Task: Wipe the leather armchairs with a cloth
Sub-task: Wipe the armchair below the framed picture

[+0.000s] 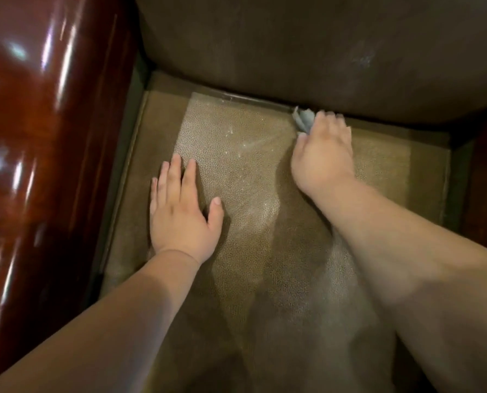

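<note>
Head view: cloth at the back seam, right hand on it.
The right hand, upper right of centre, grips the grey cloth where the seat cushion meets the backrest; the seam runs left-right, so the stroke likely follows it. The left hand presses flat, fingers straight, lower left and farther off.
</note>
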